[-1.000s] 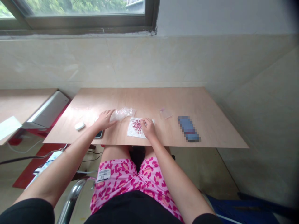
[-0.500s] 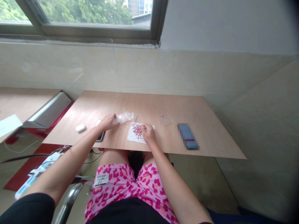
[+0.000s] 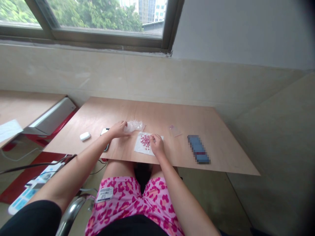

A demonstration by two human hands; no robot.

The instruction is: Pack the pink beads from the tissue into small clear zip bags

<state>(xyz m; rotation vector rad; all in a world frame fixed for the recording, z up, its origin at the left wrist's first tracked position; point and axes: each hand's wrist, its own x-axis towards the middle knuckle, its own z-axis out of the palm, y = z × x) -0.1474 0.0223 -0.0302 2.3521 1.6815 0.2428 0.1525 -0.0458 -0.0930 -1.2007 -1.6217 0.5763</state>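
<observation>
We're apparently picking over pink pieces (image 3: 145,142) on a white sheet (image 3: 139,150), right hand (image 3: 157,145) resting curled at its three o'clock, left hand (image 3: 119,129) touching a clear bag (image 3: 136,126) at eleven; hands apart, grips unclear. Next, we're needing a light touch.

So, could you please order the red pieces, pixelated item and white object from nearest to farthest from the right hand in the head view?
1. Red pieces: left of the right hand.
2. Pixelated item: to its right.
3. White object: far left.
</observation>
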